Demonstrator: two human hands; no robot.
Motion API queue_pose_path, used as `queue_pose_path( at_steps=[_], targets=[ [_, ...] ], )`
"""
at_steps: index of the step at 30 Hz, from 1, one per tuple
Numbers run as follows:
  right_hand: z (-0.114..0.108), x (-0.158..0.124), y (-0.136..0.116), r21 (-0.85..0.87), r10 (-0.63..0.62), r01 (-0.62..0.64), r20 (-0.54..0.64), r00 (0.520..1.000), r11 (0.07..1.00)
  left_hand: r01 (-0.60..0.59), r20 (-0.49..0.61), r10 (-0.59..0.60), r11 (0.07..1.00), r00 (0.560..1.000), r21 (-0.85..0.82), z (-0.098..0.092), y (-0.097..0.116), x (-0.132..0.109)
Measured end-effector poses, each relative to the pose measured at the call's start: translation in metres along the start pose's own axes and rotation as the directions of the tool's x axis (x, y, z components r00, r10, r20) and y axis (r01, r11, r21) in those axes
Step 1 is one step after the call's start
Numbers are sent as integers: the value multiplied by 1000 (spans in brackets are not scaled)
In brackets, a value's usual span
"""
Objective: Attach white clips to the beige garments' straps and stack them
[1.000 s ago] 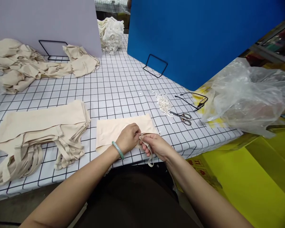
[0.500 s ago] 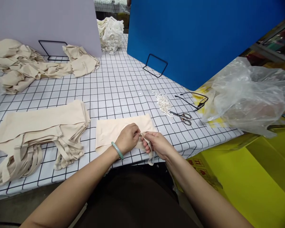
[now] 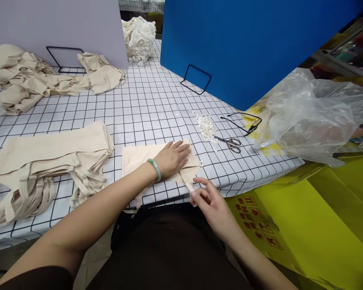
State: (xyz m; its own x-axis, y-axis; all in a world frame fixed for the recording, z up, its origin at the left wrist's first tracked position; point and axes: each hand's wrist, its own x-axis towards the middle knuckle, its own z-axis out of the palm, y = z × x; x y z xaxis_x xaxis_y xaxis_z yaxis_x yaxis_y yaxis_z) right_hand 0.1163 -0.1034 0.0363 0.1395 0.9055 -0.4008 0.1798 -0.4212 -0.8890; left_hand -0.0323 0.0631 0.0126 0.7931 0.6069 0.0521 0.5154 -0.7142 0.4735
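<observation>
A folded beige garment [image 3: 137, 158] with straps lies near the table's front edge. My left hand [image 3: 173, 159], a green bangle [image 3: 154, 169] on its wrist, rests flat on the cloth with the fingers stretched out. My right hand [image 3: 210, 203] pinches a beige strap [image 3: 187, 181] of this garment between thumb and finger, just off the table edge. Another strap hangs at the garment's lower left, partly behind my left forearm. To the left is a stack of similar beige garments [image 3: 57, 141], their straps trailing toward the front edge.
Scissors [image 3: 230, 143] lie beside a pile of small white pieces [image 3: 207, 127] and black-framed glasses [image 3: 245, 123]. Clear plastic bags [image 3: 308, 117] sit at right, above a yellow bin [image 3: 320, 213]. A blue board [image 3: 230, 48] and a pale board [image 3: 63, 24] stand behind, near heaped beige cloth [image 3: 33, 78].
My left hand has let go of the strap and moved onto the garment, laid flat. My right hand has drawn the strap down and to the right, toward my body.
</observation>
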Motion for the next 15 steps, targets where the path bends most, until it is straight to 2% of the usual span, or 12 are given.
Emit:
queue_pose_path(
  at_steps=[2,4,8,11,13,15],
  targets=[
    [2,-14,16,-44,-2,1,-28,1000,999,30,89,-37,996,995,80,9,-2,8],
    [5,-20,31,-26,21,-21,-29,999,999,54,101,-67,990,993,128,16,-5,12],
    [9,-18,53,175,78,-78,5,997,981,66,89,-81,985,993,160,19,-6,13],
    [7,-16,57,299,72,-63,-18,997,952,91,121,-113,981,986,171,16,-4,14],
    [0,-16,51,189,-2,25,-119,993,982,116,141,-142,977,980,177,14,-2,15],
    [-10,-11,40,-105,-210,189,-255,944,976,140,125,-164,973,978,181,12,0,15]
  ],
)
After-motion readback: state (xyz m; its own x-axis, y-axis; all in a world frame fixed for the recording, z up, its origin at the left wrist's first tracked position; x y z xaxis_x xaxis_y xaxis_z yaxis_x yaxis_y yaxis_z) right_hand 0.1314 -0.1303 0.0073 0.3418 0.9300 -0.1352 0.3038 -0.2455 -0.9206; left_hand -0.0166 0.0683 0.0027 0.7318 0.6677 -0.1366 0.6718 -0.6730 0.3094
